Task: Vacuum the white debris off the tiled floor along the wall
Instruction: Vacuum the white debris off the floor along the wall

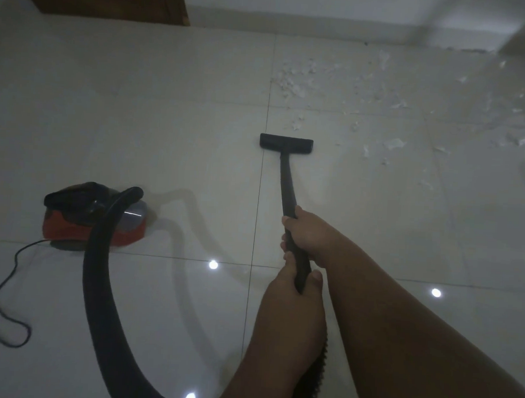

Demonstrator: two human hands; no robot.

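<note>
Head view: the wand runs lengthwise away from the person toward the wall, ending in a flat nozzle set crosswise on the tiled floor. The right hand and left hand are both clamped on the wand. White debris lies just beyond the nozzle and to its right, up to the wall. Left of the wand sit the vacuum, hose and cord; bare floor lies between.

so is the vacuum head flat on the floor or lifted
Flat on the floor, as far as the view shows: the vacuum head sits level on the tiled floor, no gap visible, just short of the white debris.
</note>
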